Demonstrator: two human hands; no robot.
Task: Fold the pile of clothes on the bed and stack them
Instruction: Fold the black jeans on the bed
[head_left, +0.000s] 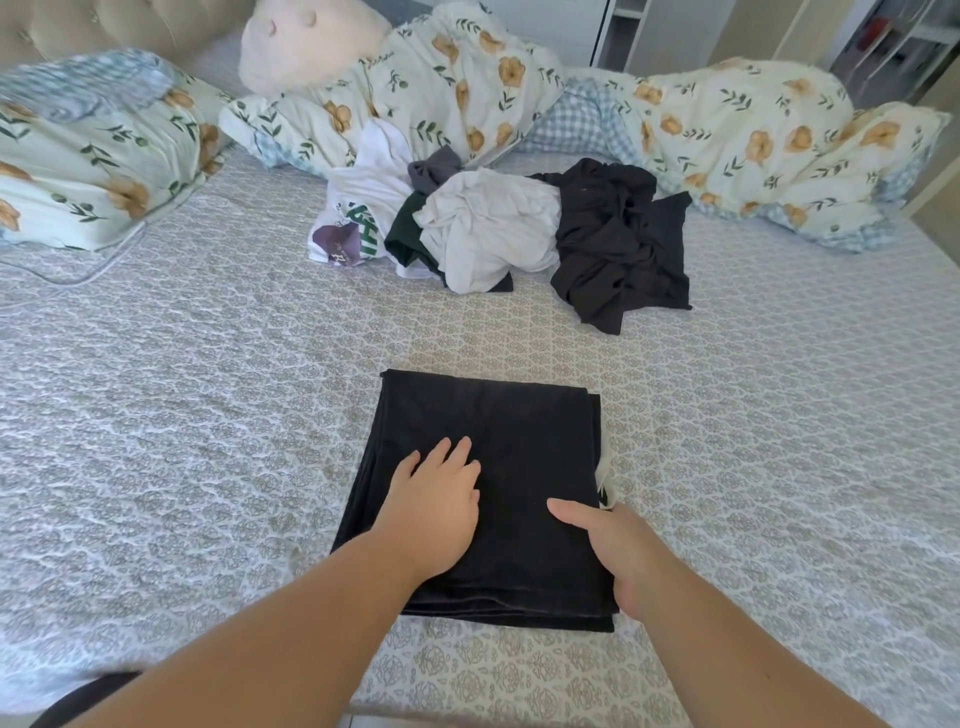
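Note:
A folded black garment lies flat on the bed in front of me, with a sliver of white cloth showing at its right edge. My left hand rests flat on its left half, fingers straight. My right hand sits at the right edge with the thumb on top; its fingers are hidden over the edge. Farther back lies the unfolded pile: a crumpled black piece, a white one, a dark green one, a grey one and a white printed shirt.
The bed has a grey patterned cover. A floral duvet is bunched along the far side, a floral pillow lies at the left, and a pale plush cushion sits by the headboard. A thin cable runs near the pillow.

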